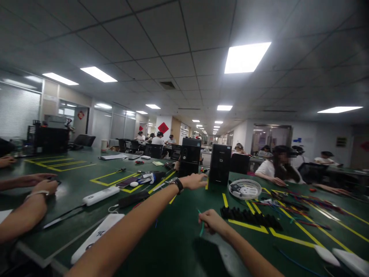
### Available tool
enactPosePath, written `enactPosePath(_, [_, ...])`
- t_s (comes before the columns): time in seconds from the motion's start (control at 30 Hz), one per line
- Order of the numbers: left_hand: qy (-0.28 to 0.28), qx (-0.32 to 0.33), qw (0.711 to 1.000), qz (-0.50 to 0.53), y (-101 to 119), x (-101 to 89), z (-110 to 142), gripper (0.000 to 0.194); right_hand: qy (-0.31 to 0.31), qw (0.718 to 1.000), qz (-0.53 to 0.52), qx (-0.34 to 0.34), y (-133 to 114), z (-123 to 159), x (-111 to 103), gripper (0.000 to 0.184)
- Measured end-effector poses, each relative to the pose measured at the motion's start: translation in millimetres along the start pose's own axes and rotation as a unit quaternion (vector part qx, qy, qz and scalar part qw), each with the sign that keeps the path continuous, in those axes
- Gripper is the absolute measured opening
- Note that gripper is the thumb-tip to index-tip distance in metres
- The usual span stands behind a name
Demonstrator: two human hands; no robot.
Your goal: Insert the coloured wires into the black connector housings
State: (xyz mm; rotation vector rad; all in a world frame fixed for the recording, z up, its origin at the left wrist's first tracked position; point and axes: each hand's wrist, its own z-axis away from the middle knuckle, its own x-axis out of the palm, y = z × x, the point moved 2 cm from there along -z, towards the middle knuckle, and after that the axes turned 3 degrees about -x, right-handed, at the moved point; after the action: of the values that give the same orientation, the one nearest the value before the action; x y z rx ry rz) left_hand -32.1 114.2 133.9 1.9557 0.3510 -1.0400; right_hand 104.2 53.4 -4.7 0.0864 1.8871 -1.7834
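Note:
My left hand (195, 181) reaches out over the green table, a dark watch (178, 185) on its wrist. Its fingers are stretched forward, and I see nothing in them. Just beyond it stand two upright black boxes, the left box (190, 157) and the right box (220, 163). Closer to me, my right hand (212, 222) is closed in a pinch on a thin green wire (201, 229), whose ends stick out above and below the fingers. To the right of that hand lies a row of black ridged pieces (250, 218).
Beyond the black pieces sits a white round basket (245, 189) with things inside. Bundles of coloured wires (314, 207) spread over the right side. A white power strip (100, 195) lies at the left, near another person's hands (43, 186). A seated person (279, 165) is across the table.

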Motion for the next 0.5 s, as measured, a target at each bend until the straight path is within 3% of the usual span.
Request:
enactPosePath(0.13, [0.032,-0.06,0.997,-0.037,-29,-39.3,24,0.058,-0.05,0.997,0.007,-0.062,-49,-47,57,0.041])
enactPosePath(0.23, [0.059,-0.158,0.983,-0.075,-66,-55.9,55,0.045,-0.041,0.996,0.04,-0.066,-49,-56,81,0.036])
enactPosePath(0.33, [0.073,-0.253,0.958,-0.109,-110,-63.9,96,0.034,-0.01,0.993,0.063,-0.1,-27,-43,80,0.027])
enactPosePath(0.5, [0.094,-0.325,0.932,-0.128,-163,-52.9,152,0.045,0.082,0.978,0.099,-0.166,8,-13,50,0.028])
